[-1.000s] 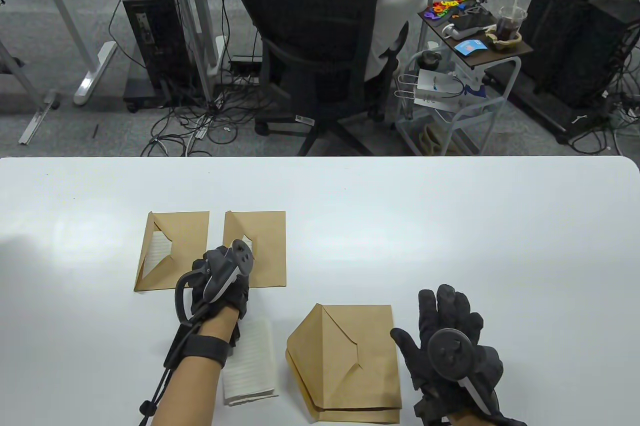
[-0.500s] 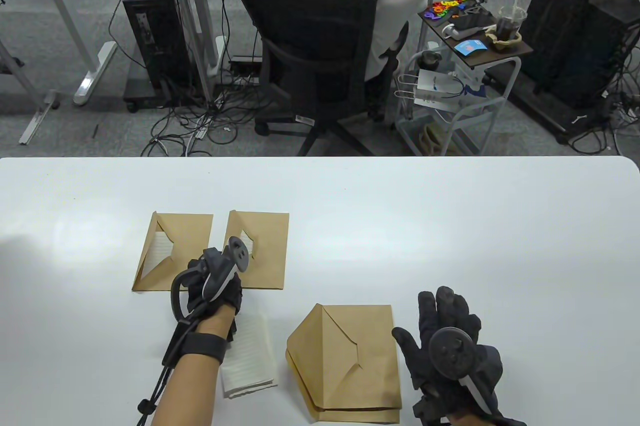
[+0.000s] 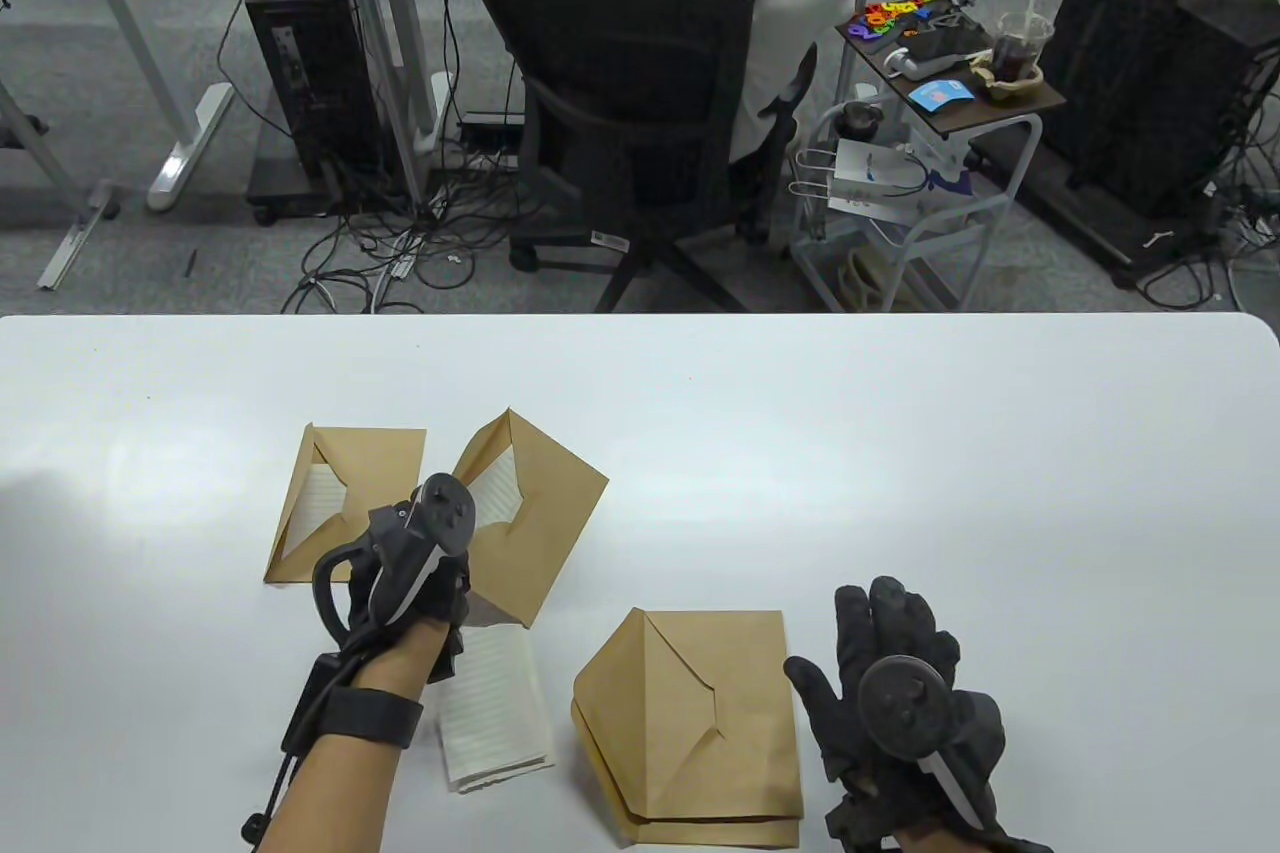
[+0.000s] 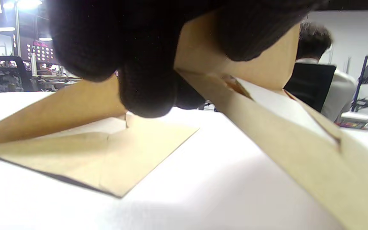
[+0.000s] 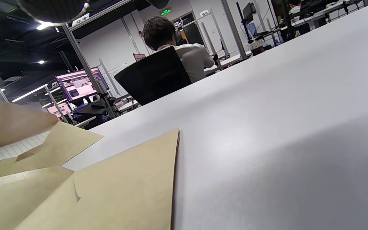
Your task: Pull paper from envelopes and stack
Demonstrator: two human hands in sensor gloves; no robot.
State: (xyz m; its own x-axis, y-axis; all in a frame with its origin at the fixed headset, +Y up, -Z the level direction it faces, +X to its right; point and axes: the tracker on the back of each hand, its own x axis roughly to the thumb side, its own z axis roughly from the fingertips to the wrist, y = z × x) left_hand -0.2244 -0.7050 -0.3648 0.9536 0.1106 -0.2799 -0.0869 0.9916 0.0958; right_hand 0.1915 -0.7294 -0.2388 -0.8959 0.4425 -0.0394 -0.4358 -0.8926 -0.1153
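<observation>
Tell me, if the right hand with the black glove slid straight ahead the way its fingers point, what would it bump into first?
Probably nothing: the right hand points up the bare white table, beside the empty envelope stack. Its path looks free to the far edge.

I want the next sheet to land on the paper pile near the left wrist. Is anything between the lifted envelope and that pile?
Nothing visible. The left hand holds the lifted envelope right beside the paper pile, whose top is bare.

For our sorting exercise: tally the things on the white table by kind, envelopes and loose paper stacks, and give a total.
Brown envelopes: 4 (far left, lifted one, two stacked)
Loose lined paper stacks: 1
Total: 5
</observation>
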